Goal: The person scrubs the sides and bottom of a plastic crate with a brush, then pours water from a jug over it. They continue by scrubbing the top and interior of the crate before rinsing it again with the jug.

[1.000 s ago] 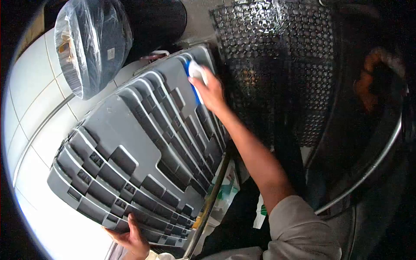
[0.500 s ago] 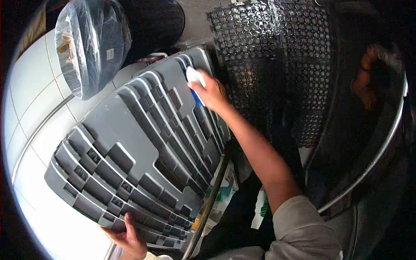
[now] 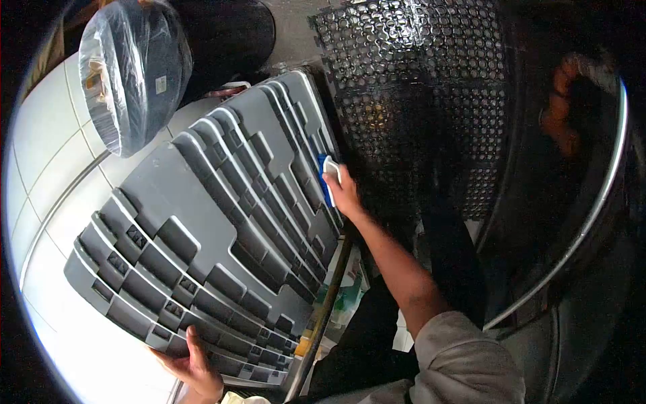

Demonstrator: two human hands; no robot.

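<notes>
A large grey moulded plastic panel (image 3: 202, 222) with stepped ribs leans tilted against a white tiled wall. My left hand (image 3: 192, 367) grips its lower near edge. Against the panel's right edge, about halfway down, my right hand (image 3: 344, 192) presses a blue and white scrub brush (image 3: 327, 176).
A black perforated rubber mat (image 3: 417, 101) stands behind the panel on the right. A round dark object wrapped in clear plastic (image 3: 131, 67) sits at the upper left. A large dark metal drum with a shiny rim (image 3: 599, 202) fills the right side. White wall tiles (image 3: 40, 155) lie left.
My right hand has slid the brush from the panel's top right corner down along its right edge towards me. The panel has shifted slightly in my left hand.
</notes>
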